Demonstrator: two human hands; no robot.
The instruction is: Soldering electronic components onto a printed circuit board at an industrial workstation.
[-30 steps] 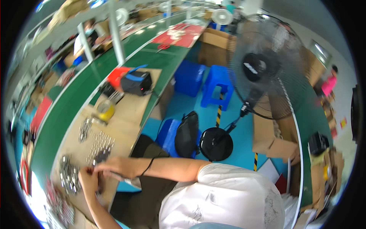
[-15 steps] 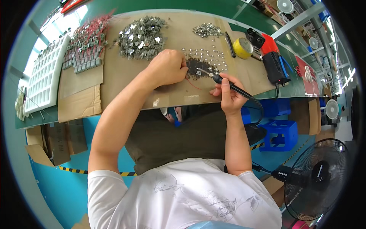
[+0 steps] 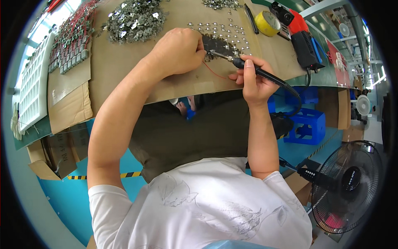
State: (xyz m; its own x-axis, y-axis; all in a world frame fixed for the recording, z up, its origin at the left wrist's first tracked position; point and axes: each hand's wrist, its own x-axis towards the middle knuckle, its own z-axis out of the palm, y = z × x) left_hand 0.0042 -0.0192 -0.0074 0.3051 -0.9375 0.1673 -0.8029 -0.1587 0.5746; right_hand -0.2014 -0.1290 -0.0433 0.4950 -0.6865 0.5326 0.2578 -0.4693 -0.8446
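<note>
My right hand grips a soldering iron by its black handle, with the metal tip pointing left. That tip is close to the fingertips of my left hand, over the edge of a dark patch of small parts. The left fingers are closed in a pinch, and a thin red wire trails from them toward the right hand. Whatever else they pinch is hidden behind the knuckles. Small shiny metal pieces stand in rows around the dark patch.
A heap of metal plates lies at the back left, beside red-wired components and a white compartment tray. On the right are a black pen, yellow tape roll and black power unit. A fan stands lower right.
The whole view has shifted, so the table's things sit higher in the picture. Both hands keep their holds, and the iron tip stays near the left fingertips.
</note>
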